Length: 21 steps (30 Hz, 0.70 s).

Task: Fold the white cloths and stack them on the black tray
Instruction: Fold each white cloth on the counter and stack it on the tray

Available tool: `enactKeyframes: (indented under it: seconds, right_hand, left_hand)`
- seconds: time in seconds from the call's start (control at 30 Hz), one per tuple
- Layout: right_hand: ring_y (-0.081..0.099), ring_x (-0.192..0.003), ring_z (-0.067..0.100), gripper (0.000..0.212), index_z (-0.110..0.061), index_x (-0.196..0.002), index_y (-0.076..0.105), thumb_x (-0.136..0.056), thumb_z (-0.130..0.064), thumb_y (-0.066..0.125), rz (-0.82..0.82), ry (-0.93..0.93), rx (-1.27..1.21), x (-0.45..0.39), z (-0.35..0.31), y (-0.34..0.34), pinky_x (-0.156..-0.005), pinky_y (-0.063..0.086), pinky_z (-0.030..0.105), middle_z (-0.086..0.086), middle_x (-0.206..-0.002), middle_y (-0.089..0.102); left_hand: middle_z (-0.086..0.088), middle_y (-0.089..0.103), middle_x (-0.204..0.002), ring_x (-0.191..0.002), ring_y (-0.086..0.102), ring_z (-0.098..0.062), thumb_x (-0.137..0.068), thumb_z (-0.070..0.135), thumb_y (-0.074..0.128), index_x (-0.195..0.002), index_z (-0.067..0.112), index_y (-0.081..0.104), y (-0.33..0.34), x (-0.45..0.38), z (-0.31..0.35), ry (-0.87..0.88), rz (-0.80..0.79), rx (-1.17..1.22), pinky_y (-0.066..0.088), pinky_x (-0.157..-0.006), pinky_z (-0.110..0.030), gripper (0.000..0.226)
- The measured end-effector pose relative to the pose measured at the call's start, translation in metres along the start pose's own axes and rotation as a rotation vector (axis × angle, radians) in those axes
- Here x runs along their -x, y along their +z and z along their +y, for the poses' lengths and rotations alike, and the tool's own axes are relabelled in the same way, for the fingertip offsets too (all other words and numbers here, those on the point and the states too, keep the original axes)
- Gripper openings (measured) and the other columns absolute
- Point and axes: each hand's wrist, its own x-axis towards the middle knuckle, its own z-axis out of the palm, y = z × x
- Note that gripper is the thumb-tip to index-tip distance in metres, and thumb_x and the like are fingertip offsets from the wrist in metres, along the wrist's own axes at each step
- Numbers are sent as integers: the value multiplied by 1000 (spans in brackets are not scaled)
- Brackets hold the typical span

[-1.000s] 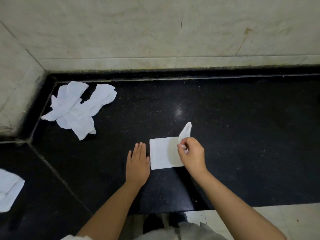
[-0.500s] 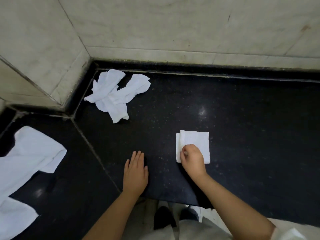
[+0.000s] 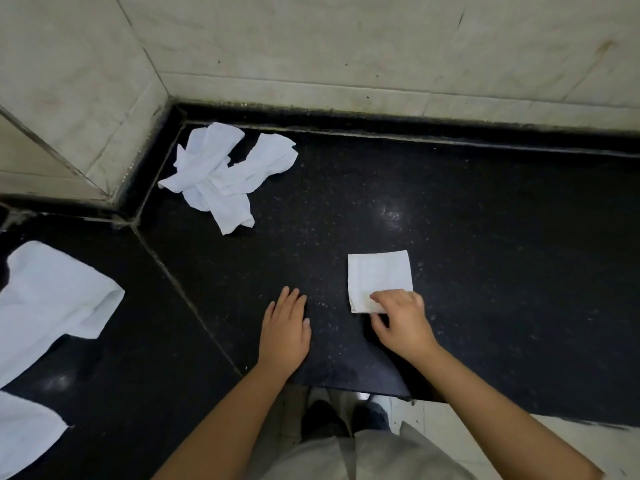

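A small folded white cloth [image 3: 379, 275] lies square on the black stone counter [image 3: 502, 271]. My right hand [image 3: 401, 320] is at its near right corner, fingers on top and thumb at the near edge, pinching it. My left hand [image 3: 285, 332] rests flat on the counter, fingers apart, a short way left of the cloth and not touching it. A crumpled pile of white cloths [image 3: 221, 178] sits at the back left near the wall corner. I cannot make out a tray apart from the black surface.
Two more loose white cloths [image 3: 48, 306] [image 3: 24, 431] lie on the left counter section, beyond a diagonal seam [image 3: 187, 296]. Pale marble walls [image 3: 346, 46] close the back and left. The counter's front edge [image 3: 346, 388] is just behind my hands.
My right hand folded the raised flap down, pressed the cloth, then slid to its near right corner. The view swung left, bringing in the left cloths. My left hand stayed flat.
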Motion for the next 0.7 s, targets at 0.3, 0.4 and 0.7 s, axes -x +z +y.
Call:
enactKeyframes:
  seconds: [0.3, 0.4, 0.7]
  right_hand:
    - [67, -57, 19, 47, -16, -63, 72, -22, 3, 84, -137, -3, 207, 8, 48, -10, -47, 53, 28, -1, -69, 71]
    - [65, -52, 22, 43, -10, -63, 72, -27, 11, 81, -155, -13, 146, 4, 53, -6, -44, 55, 28, 4, -68, 70]
    - [65, -51, 18, 24, -12, -67, 72, -48, 3, 73, -160, -31, 146, 4, 54, -8, -47, 49, 21, 2, -67, 70]
  left_hand:
    - [8, 62, -66, -74, 35, -7, -74, 26, 39, -64, 22, 66, 20, -31, 54, 542, 53, 9, 49, -60, -18, 30]
    - [7, 61, -69, -76, 34, -10, -72, 36, 44, -69, 25, 67, 23, -37, 62, 573, 52, -37, 31, -71, -24, 26]
    - [2, 69, -71, -80, 39, -13, -30, 14, 91, -58, 22, 70, 39, -60, 49, 664, 103, -132, 30, -71, -25, 36]
